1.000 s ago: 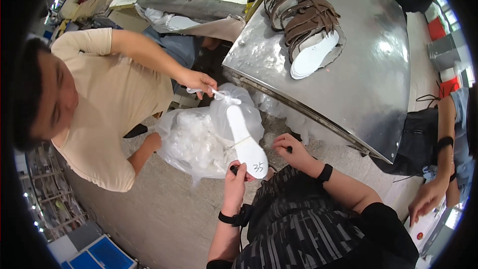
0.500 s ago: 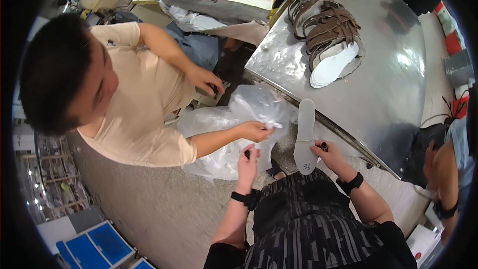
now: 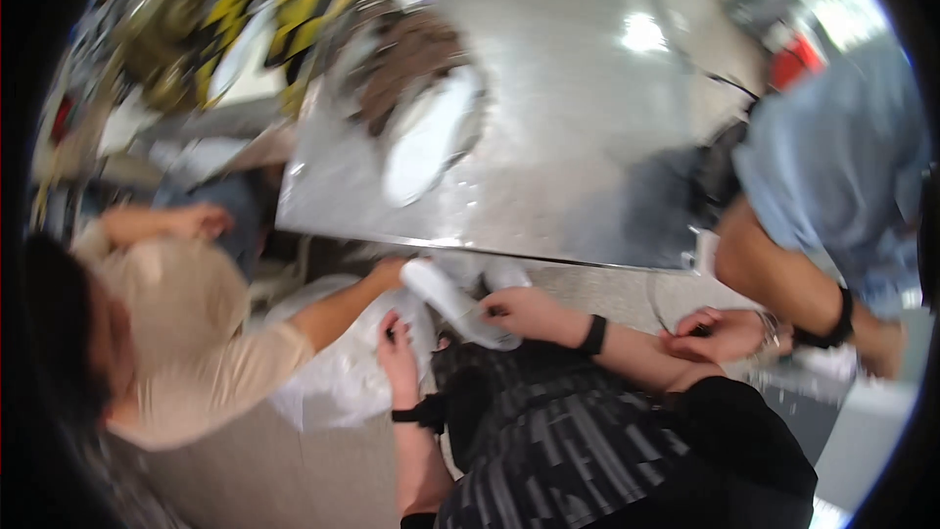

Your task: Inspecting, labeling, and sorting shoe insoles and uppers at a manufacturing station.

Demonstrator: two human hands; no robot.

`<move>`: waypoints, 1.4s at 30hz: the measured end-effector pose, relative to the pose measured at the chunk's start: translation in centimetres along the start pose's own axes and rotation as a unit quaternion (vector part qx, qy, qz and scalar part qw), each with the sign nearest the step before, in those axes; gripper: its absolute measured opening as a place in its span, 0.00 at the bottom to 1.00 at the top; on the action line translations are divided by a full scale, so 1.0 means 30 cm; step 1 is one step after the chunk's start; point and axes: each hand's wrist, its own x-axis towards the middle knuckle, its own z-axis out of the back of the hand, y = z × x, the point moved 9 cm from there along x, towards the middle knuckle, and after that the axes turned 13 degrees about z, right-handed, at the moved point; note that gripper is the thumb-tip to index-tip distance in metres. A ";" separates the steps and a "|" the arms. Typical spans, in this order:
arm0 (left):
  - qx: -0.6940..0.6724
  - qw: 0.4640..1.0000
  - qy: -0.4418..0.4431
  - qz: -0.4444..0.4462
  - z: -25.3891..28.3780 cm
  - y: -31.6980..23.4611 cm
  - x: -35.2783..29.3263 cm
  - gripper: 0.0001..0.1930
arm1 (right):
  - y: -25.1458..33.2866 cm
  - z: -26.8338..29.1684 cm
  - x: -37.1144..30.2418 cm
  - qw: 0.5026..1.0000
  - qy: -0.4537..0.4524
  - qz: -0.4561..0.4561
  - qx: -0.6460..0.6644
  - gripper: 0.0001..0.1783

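My right hand [image 3: 529, 315] is closed on a white shoe insole [image 3: 446, 299], which tilts up and to the left in front of my lap. A dark spot shows among its fingers; blur hides what it is. My left hand [image 3: 397, 348] is raised to the left of the insole, its fingers around a small dark object [image 3: 392, 335] too blurred to name. Beside the insole's far end is the hand [image 3: 390, 272] of a person in a beige shirt; whether they touch cannot be told. Behind that arm lies a clear plastic bag [image 3: 333, 397].
A shiny metal table [image 3: 558, 167] stands ahead, bearing a brown bundle of shoe uppers [image 3: 411, 54] and white insoles [image 3: 431, 137]. At right, a person in blue [image 3: 832, 147] has a hand [image 3: 720, 333] close to my right forearm. Yellow-black striped tape [image 3: 313, 0] marks the far-left bench.
The view has swung right and blurred. The insole has gone from upright to slanting left, still in my right hand. The beige-shirted person's hand is now by its far end.
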 end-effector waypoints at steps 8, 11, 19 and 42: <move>0.043 0.990 0.133 -0.013 -0.061 -0.119 0.007 0.07 | 0.055 0.057 -0.218 0.987 -0.053 0.028 -0.149 0.14; 0.033 0.989 0.134 -0.058 -0.021 -0.143 -0.023 0.07 | 0.070 0.041 -0.321 0.979 -0.152 0.038 -0.131 0.15; 0.158 0.962 0.146 -0.168 0.096 -0.061 -0.079 0.10 | 0.021 -0.017 -0.515 0.962 -0.251 -0.084 -0.072 0.13; 0.548 0.793 0.175 -0.199 -0.093 0.232 0.209 0.37 | -0.027 -0.018 -0.627 0.964 -0.249 -0.063 -0.070 0.15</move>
